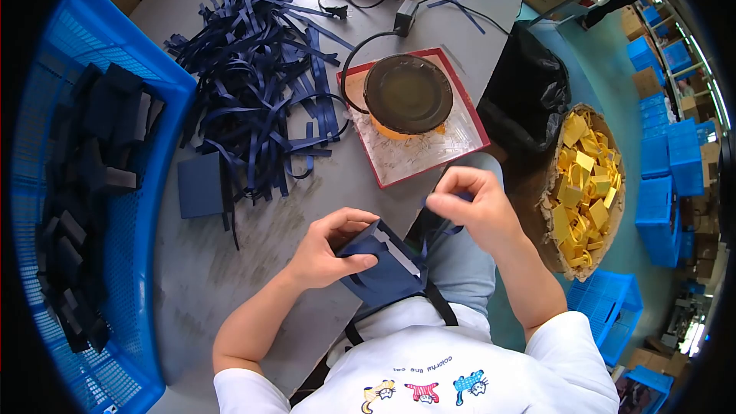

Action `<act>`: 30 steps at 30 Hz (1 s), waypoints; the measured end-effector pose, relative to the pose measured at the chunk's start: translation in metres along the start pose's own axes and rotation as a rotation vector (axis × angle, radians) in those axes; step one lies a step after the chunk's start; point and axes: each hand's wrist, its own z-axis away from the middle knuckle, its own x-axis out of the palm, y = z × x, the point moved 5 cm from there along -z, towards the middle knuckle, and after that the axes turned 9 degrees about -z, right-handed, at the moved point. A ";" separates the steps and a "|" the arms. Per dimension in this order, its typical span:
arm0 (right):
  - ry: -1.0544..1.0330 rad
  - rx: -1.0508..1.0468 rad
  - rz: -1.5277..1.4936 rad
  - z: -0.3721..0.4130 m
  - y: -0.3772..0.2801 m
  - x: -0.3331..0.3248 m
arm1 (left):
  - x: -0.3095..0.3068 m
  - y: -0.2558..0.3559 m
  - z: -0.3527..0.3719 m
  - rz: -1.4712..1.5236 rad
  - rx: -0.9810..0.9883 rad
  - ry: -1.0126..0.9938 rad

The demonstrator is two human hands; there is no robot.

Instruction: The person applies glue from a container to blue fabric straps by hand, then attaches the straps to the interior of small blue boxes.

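Observation:
My left hand grips a small navy paper bag at the table's near edge, thumb inside its open mouth. My right hand is raised just to the right of it, fingers pinched on a dark blue ribbon strip that runs down toward the bag. A big tangled pile of the same navy ribbon strips lies on the grey table beyond my left hand. A flat navy bag lies beside the pile.
A red-rimmed tray holds a round dark glue pot with a black cord. A blue crate of dark folded bags stands at left. A black rubbish bag and a box of yellow scraps are on the right.

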 end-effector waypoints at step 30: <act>-0.163 -0.329 0.828 0.013 0.002 0.043 | 0.009 0.002 0.006 -0.078 0.077 0.002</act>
